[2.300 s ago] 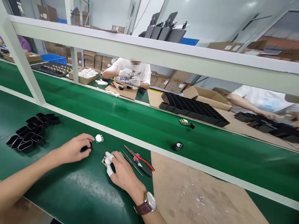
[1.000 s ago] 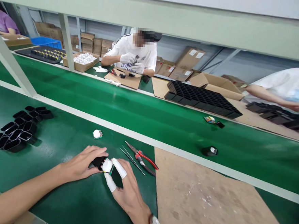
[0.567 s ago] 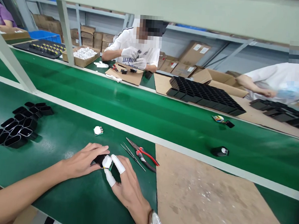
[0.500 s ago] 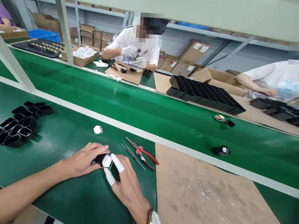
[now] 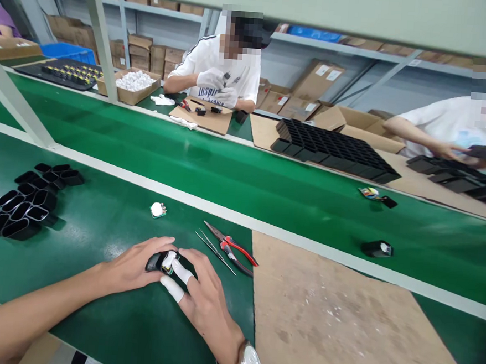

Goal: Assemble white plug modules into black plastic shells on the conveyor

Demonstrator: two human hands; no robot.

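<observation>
Hands (image 5: 137, 264) around black casing (image 5: 153, 261) | green worktop (image 5: 125, 321) | brown board (image 5: 341, 327) | cartons (image 5: 140, 54) behind

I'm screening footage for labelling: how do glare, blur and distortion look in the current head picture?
Head view: pale glare on the glossy green tabletop near the bare left hand; head view: red-and-black-handled metal pliers look crisp, the white-shirted person at far right softer; head view: the upper-left pale-grey post leans, perhaps from lens distortion; head view: detail in the black plastic housing is too small to tell.

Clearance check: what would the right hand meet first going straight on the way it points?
Right hand would first meet the circuit board, then likely the black case; depth is unclear.
</observation>
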